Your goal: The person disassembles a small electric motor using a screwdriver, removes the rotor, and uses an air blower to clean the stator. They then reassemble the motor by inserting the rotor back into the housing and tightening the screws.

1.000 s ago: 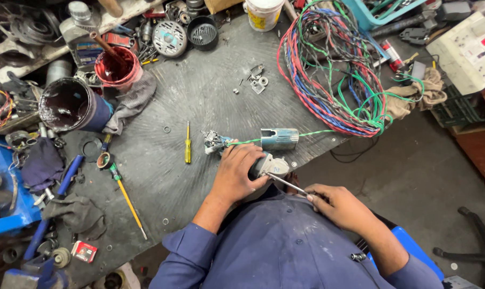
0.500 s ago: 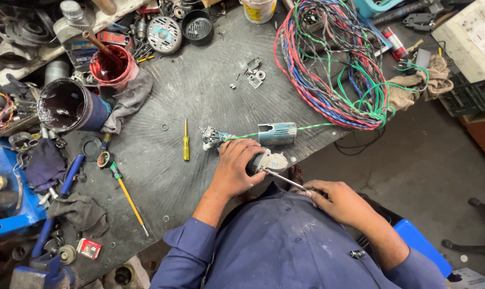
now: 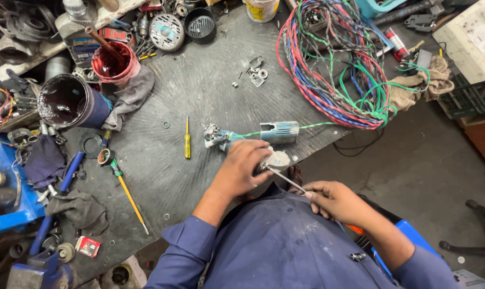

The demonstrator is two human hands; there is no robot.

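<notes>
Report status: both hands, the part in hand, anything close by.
Left hand grips round grey part. Right hand holds thin metal tool, tip on part. Grey tool housing just beyond, apart.

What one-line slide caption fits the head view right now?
Left hand grips a small grey motor part at the workbench edge while right hand applies a thin metal tool.

Evenly and softly lit, daylight-like; faint shadows only. Sharp at centre, slightly bent and softened toward the frame corners.
</notes>
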